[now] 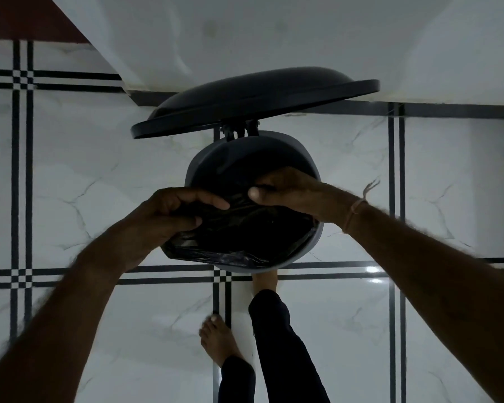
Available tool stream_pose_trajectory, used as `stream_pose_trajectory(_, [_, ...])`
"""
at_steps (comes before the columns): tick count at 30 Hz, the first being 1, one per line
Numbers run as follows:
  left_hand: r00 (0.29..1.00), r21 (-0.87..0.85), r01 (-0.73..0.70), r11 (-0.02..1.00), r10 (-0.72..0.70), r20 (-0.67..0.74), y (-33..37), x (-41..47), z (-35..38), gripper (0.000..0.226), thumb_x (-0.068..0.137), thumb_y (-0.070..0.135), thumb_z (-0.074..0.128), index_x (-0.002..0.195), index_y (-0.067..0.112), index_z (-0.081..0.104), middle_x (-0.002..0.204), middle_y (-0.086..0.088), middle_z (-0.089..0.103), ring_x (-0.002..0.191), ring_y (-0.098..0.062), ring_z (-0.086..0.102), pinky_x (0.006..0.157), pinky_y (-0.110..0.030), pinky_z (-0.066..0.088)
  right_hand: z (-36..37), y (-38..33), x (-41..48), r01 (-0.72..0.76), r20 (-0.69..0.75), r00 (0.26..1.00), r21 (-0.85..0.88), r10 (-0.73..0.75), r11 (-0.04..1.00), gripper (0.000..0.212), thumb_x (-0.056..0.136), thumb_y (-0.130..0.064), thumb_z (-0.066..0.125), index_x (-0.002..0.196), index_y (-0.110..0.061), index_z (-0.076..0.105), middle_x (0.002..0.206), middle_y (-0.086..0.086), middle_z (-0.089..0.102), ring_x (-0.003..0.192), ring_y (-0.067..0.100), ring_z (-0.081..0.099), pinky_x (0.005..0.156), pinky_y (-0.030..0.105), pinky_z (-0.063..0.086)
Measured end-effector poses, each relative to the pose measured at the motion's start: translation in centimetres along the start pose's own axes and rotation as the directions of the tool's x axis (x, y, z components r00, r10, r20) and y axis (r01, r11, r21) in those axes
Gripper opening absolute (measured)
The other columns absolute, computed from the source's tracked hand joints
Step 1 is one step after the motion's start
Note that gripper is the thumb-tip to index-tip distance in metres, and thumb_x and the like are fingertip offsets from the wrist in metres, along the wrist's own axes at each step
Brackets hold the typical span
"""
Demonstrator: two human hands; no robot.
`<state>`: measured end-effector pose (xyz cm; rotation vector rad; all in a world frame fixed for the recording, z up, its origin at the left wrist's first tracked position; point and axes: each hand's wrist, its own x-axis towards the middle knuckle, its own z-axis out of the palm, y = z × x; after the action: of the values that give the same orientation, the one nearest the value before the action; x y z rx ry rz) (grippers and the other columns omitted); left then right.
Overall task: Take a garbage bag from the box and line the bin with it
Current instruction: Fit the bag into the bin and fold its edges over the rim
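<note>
A round grey pedal bin (309,245) stands on the tiled floor below me, its dark lid (253,100) tipped up at the back. A black garbage bag (245,231) lies across the bin's mouth, its edge folded over the near left rim. My left hand (172,216) grips the bag's edge at the left side of the rim. My right hand (285,190) pinches the bag's edge near the middle of the opening. The far part of the bin's inside (245,167) is bare. No box is in view.
A white wall (274,39) rises right behind the bin. White marble-look tiles (99,199) with black stripes cover the floor. One of my bare feet (218,338) stands in front of the bin; the other (266,282) is at its base.
</note>
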<state>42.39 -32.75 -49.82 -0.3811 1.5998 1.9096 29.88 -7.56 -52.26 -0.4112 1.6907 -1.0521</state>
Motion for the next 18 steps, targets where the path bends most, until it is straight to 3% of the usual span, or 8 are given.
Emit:
stream_pose_trajectory(2, [0.998,-0.035,-0.008,0.999,0.005,-0.061,-0.4,0.2,-0.7,0.029,0.094,-0.002,0.060,0.116,0.011,0.073,0.111,-0.007,0.078,0.105,-0.020,0.073,0.080,-0.024,0.059,-1.4,0.3,-0.6,0.037,-0.120,0.992,0.065,-0.029,0.997,0.034,0.097,-0.040,0.066,0.084,-0.008,0.070,0.081,0.008,0.072,0.083,0.023,0.072,0.084,0.040,0.058])
stream_pose_trajectory(3, [0.996,-0.040,-0.014,0.999,0.010,-0.091,-0.6,0.4,-1.1,0.023,0.091,0.010,0.067,0.112,0.013,0.074,0.106,-0.007,0.077,0.100,-0.019,0.073,0.078,-0.022,0.059,-2.1,0.5,-0.7,0.060,-0.157,0.987,0.096,-0.044,0.994,0.031,0.097,-0.034,0.066,0.078,-0.010,0.067,0.073,0.002,0.069,0.076,0.017,0.069,0.078,0.033,0.056])
stream_pose_trajectory(6, [0.989,-0.025,-0.032,0.999,0.028,-0.143,-1.2,0.5,-2.5,0.045,0.071,0.048,0.087,0.103,0.019,0.076,0.096,-0.006,0.075,0.090,-0.016,0.072,0.075,-0.022,0.059,-4.1,1.0,-1.1,0.153,-0.182,0.975,0.154,-0.124,0.976,0.011,0.099,-0.016,0.064,0.096,-0.006,0.065,0.087,-0.003,0.066,0.090,0.012,0.063,0.087,0.028,0.050])
stream_pose_trajectory(8, [0.985,-0.100,-0.053,0.994,0.036,-0.169,-1.6,0.6,-2.9,0.045,0.071,0.046,0.086,0.103,0.018,0.072,0.091,-0.003,0.077,0.082,-0.014,0.073,0.070,-0.022,0.059,-5.1,1.3,-1.5,0.183,-0.150,0.976,0.178,-0.158,0.967,0.008,0.101,-0.009,0.059,0.105,-0.002,0.057,0.089,-0.003,0.060,0.089,0.011,0.058,0.084,0.025,0.048])
stream_pose_trajectory(11, [0.966,-0.286,-0.070,0.956,-0.007,-0.259,-1.8,1.1,-2.7,0.014,0.089,0.019,0.061,0.103,0.016,0.060,0.091,0.000,0.080,0.075,-0.012,0.074,0.063,-0.022,0.059,-5.8,1.7,-2.3,0.162,-0.084,0.986,0.238,-0.146,0.958,0.004,0.102,0.000,0.051,0.099,-0.003,0.053,0.081,-0.008,0.055,0.077,0.005,0.053,0.072,0.016,0.046])
stream_pose_trajectory(13, [0.941,-0.355,-0.076,0.932,-0.051,-0.336,-2.1,1.5,-2.8,0.008,0.096,0.012,0.052,0.100,0.018,0.056,0.093,-0.001,0.081,0.078,-0.013,0.076,0.064,-0.024,0.060,-6.4,2.3,-2.8,0.116,-0.011,0.993,0.220,-0.117,0.969,0.007,0.101,0.003,0.050,0.100,0.000,0.056,0.083,-0.004,0.060,0.077,0.004,0.057,0.070,0.014,0.048])
stream_pose_trajectory(16, [0.928,-0.298,-0.112,0.948,-0.008,-0.373,-2.7,2.1,-3.4,0.011,0.089,0.019,0.066,0.094,0.019,0.056,0.105,-0.006,0.080,0.087,-0.017,0.077,0.068,-0.027,0.062,-6.8,3.3,-3.2,0.054,0.049,0.997,0.092,-0.059,0.994,0.017,0.100,0.002,0.053,0.111,0.011,0.063,0.097,0.006,0.067,0.090,0.007,0.066,0.077,0.016,0.052])
stream_pose_trajectory(18, [0.935,-0.154,-0.099,0.983,0.039,-0.353,-2.9,2.4,-3.7,0.031,0.076,0.032,0.080,0.092,0.017,0.058,0.114,-0.008,0.077,0.097,-0.019,0.075,0.074,-0.028,0.062,-6.7,3.6,-3.2,0.042,-0.049,0.998,0.080,-0.038,0.996,0.020,0.099,0.002,0.055,0.113,0.008,0.068,0.103,0.010,0.072,0.098,0.008,0.068,0.083,0.018,0.053])
